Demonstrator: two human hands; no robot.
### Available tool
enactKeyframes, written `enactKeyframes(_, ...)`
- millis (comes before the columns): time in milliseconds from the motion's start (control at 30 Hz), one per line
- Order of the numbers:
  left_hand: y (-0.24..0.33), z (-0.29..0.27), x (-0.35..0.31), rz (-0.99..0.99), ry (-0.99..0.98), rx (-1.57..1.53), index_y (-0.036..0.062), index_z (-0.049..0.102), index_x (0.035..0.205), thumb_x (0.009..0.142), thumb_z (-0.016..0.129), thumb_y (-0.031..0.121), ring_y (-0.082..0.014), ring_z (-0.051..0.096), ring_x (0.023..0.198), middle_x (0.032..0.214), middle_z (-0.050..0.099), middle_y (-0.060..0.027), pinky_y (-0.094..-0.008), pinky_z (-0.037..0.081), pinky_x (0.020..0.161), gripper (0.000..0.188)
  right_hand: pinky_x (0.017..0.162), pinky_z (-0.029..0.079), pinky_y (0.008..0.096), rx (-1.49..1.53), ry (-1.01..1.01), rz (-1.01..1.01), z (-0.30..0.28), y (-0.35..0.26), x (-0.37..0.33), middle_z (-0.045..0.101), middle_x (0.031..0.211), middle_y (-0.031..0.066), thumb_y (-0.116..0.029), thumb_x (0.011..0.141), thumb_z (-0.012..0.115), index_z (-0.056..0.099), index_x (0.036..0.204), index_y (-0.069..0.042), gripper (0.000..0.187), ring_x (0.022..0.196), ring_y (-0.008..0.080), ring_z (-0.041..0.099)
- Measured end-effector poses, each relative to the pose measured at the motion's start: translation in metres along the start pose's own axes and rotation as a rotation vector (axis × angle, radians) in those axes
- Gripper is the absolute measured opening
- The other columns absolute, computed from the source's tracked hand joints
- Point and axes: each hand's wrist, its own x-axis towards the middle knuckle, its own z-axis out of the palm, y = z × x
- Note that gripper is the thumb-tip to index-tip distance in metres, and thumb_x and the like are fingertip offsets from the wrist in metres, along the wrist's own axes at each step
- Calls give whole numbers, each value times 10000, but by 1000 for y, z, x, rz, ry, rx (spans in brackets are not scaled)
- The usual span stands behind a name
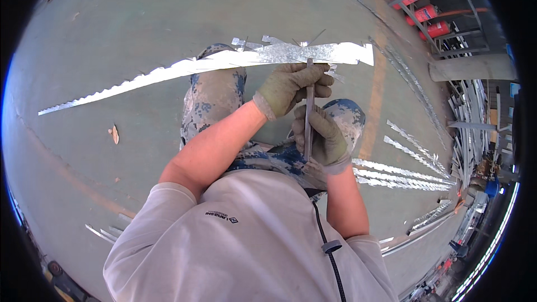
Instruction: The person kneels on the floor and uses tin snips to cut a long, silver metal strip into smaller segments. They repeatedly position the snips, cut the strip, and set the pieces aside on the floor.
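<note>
A long, shiny sheet-metal strip (pixel 212 61) with notched edges and small bent tabs lies across in front of me, passing over my left knee. My left hand (pixel 285 88), in a grey-green work glove, is closed just below the strip's right part, fingers around the upper part of a narrow flat metal bar (pixel 309 106). The bar stands nearly lengthwise in view, its far end touching or overlapping the strip's edge. Lower down, my right hand (pixel 326 138), gloved too, wraps around the bar. Whether the left fingers also pinch the strip is hidden.
Several notched metal strips (pixel 400 175) lie on the floor to the right, near racks of stacked metal lengths (pixel 472 123). Red fire extinguishers (pixel 423 14) sit in a metal frame at the far right. A dry leaf (pixel 115 134) and thin pieces (pixel 100 234) lie at left.
</note>
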Motion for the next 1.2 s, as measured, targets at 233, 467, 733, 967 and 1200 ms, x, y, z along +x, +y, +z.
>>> enactKeyframes(233,7,2,-6,-16,-13,21,27,679,1273,1044,679,266,-215,756,906,1081,751,-107,-331,626,794,330,491,507,351,600,-269,-57,15,39,12,689,835,75,-305,1096,519,534,1463,-25,462,563,184,614)
enactKeyframes(467,2,-18,-5,49,-71,-267,33,605,1370,1092,551,435,-276,741,1076,1164,744,-130,-481,608,952,492,342,397,259,625,-409,-36,12,43,19,633,768,23,-286,1136,434,486,1466,-25,423,427,69,472)
enactKeyframes(733,5,-39,11,315,-39,-263,35,571,1366,1117,526,272,-292,731,1132,1284,686,-150,-448,635,983,347,322,345,267,508,-254,1,19,33,12,592,676,14,-261,1129,482,535,1341,-19,326,389,79,429)
enactKeyframes(967,1,-39,10,309,-13,-311,27,573,1386,1113,540,247,-276,742,1089,1246,694,-132,-424,647,944,353,365,383,293,-4,270,-20,57,15,1,636,679,86,-199,1026,694,632,1145,-24,221,410,143,494)
enactKeyframes(1200,-1,-39,14,314,11,-295,12,596,1379,1104,561,230,-251,748,1022,1221,703,-129,-400,654,913,353,407,428,298,-479,533,15,76,-1,6,657,707,105,-126,1011,675,599,1010,4,151,454,151,556)
